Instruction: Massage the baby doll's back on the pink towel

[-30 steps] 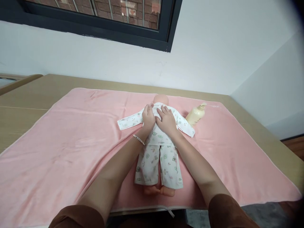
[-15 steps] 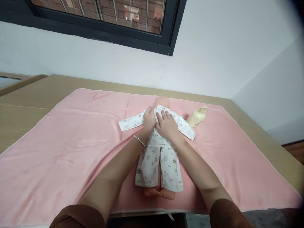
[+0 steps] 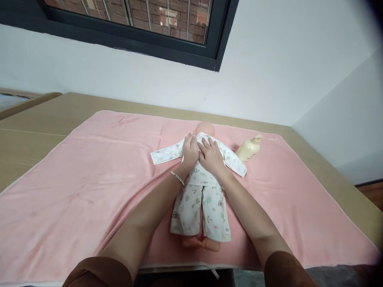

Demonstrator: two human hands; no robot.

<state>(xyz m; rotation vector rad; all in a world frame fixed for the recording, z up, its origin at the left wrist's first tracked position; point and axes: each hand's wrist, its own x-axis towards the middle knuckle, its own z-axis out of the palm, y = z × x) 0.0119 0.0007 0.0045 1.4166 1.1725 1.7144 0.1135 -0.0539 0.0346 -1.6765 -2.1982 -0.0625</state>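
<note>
A baby doll (image 3: 205, 128) lies stretched out on a pink blanket, dressed in a white printed top (image 3: 201, 173) and matching trousers (image 3: 187, 211). Its round head points away from me and its bare feet (image 3: 201, 243) toward me; I see no face on it. My right hand (image 3: 212, 158) rests flat on the upper part of the top, fingers spread. Right beside it my left hand (image 3: 190, 151) stands on its edge against the top, fingers stretched and close together. A bracelet (image 3: 177, 178) circles my left wrist. Both sleeves of the top spread out sideways.
A cream pump bottle (image 3: 249, 148) lies tilted at the right sleeve. The pink blanket (image 3: 89, 191) covers much of a wooden-toned table (image 3: 77, 104). Behind it rise a white wall (image 3: 254, 87) and a dark-framed window (image 3: 134, 36).
My left hand has shifted very slightly right. My right hand stays on the doll's top, and the camera view has moved a little.
</note>
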